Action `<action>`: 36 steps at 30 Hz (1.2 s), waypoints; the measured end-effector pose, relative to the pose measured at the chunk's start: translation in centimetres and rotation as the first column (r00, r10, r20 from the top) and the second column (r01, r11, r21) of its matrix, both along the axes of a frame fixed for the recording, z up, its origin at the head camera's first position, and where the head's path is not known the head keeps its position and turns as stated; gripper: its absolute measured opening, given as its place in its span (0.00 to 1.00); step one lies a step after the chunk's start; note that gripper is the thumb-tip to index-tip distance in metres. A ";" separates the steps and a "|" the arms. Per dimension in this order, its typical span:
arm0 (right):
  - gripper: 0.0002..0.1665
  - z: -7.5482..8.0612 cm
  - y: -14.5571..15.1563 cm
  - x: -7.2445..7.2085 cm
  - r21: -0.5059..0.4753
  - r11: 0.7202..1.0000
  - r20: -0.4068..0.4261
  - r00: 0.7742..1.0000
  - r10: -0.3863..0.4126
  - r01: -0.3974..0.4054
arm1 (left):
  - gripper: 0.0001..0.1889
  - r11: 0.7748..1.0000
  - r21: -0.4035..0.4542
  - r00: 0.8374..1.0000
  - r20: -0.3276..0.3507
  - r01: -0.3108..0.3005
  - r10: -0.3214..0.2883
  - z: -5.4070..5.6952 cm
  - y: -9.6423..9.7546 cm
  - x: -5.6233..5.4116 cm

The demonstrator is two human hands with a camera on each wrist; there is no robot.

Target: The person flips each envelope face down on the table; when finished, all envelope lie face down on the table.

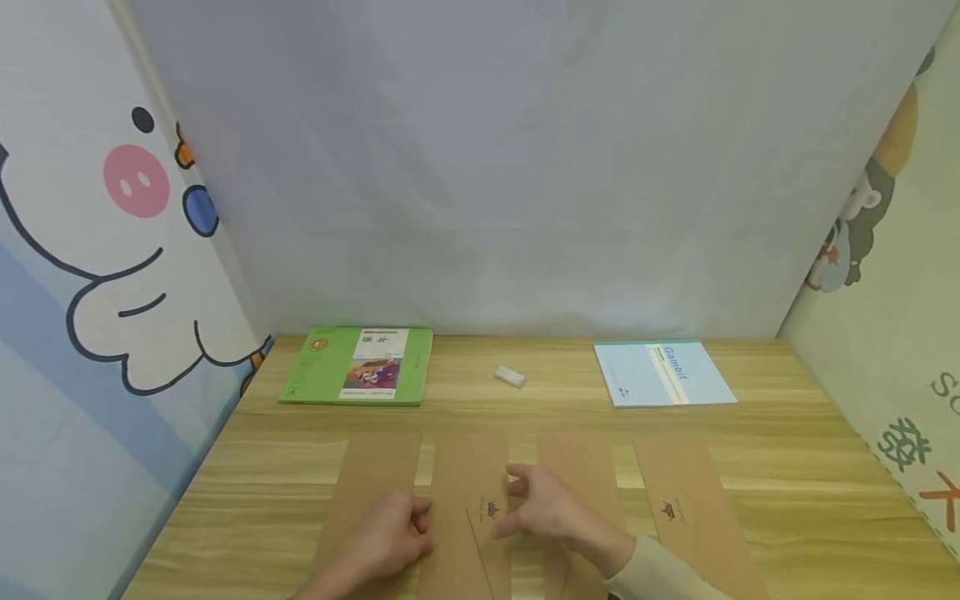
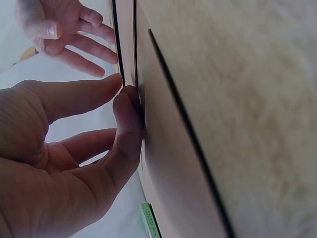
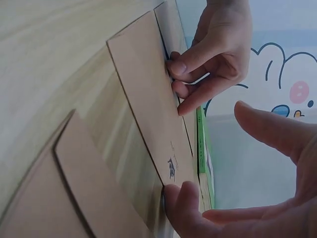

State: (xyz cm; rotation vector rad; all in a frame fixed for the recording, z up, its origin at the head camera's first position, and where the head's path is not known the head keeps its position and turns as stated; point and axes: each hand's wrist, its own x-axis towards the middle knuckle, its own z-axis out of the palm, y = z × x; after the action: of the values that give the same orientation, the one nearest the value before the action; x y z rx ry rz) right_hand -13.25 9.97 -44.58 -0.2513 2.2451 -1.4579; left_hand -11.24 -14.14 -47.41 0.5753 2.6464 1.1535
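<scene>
Several long brown paper envelopes lie side by side on the table. My left hand (image 1: 390, 533) is between the leftmost envelope (image 1: 378, 467) and the second envelope (image 1: 468, 462), its loosely bent fingers at the second one's left edge. In the left wrist view, the left thumb and fingers (image 2: 99, 109) come close together beside a paper edge. Over the right edge of that second envelope, which has a dark crown print, my right hand (image 1: 547, 508) has thumb and forefinger spread apart. The right fingertips (image 3: 185, 196) touch the edge near the print in the right wrist view.
Farther right lie the third envelope (image 1: 577, 462) and the rightmost envelope (image 1: 693, 508). A green book (image 1: 315, 367) is at the back left, a white eraser (image 1: 511, 377) at the back middle, and a light blue notebook (image 1: 637, 375) at the back right. Curtains surround the wooden table (image 1: 247, 467).
</scene>
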 end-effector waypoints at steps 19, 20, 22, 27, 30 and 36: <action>0.55 -0.5 -0.4 0.1 -0.034 0.998 0.041 0.998 -0.052 0.054 | 0.16 0.998 -0.057 1.000 0.019 -0.015 0.017 0.3 0.3 0.2; 0.55 -0.5 -0.3 0.0 -0.033 0.998 0.040 0.998 -0.054 0.055 | 0.16 0.998 -0.060 1.000 0.017 -0.018 0.019 0.3 0.3 0.2; 0.55 -0.5 -0.3 0.0 -0.031 0.998 0.036 0.998 -0.056 0.057 | 0.16 0.997 -0.070 1.000 0.011 -0.023 0.024 0.3 0.3 0.2; 0.56 -0.6 -0.3 0.0 -0.024 0.997 0.029 0.997 -0.071 0.072 | 0.16 0.998 -0.060 1.000 0.013 -0.017 0.018 0.3 0.4 0.2; 0.58 -0.7 -0.3 0.1 -0.013 0.997 0.028 0.996 -0.080 0.080 | 0.17 0.998 -0.055 1.000 0.023 -0.013 0.014 0.3 0.4 0.1; 0.58 -0.7 -0.3 0.0 -0.016 0.996 0.043 0.995 -0.088 0.088 | 0.20 0.999 -0.050 1.000 0.021 -0.016 0.017 0.0 0.2 0.0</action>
State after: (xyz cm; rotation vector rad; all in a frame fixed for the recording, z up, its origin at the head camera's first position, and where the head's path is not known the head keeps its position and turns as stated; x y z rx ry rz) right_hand -13.21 9.69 -45.27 -0.1275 2.2356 -1.5146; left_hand -11.22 -13.94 -47.43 0.5310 2.6586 1.0879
